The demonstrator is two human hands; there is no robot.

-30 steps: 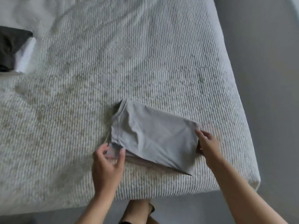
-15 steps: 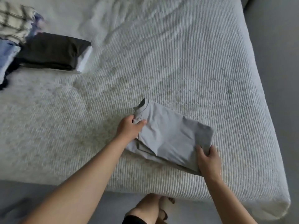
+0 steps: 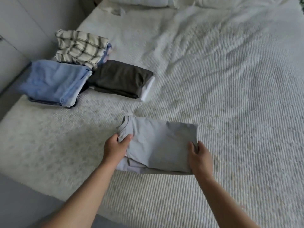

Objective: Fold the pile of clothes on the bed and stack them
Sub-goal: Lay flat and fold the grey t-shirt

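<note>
A folded grey shirt (image 3: pixel 158 142) is held just above the white ribbed bedcover (image 3: pixel 230 112). My left hand (image 3: pixel 115 148) grips its left edge near the collar, thumb on top. My right hand (image 3: pixel 199 157) grips its right edge, fingers curled round the fold. Further left on the bed lie three stacks of folded clothes: a dark grey garment on a white one (image 3: pixel 121 79), a light blue stack (image 3: pixel 54 81), and a cream checked garment (image 3: pixel 79 46) on top of others.
Pillows (image 3: pixel 139 1) lie at the head of the bed. A grey wall or cabinet (image 3: pixel 24 22) runs along the bed's left side. The grey floor (image 3: pixel 19 203) shows at the lower left, past the bed's edge.
Both hands have taken hold of the folded grey shirt and lifted it to the left, toward the stacks. My view has swung left and up, bringing all the stacks into sight.
</note>
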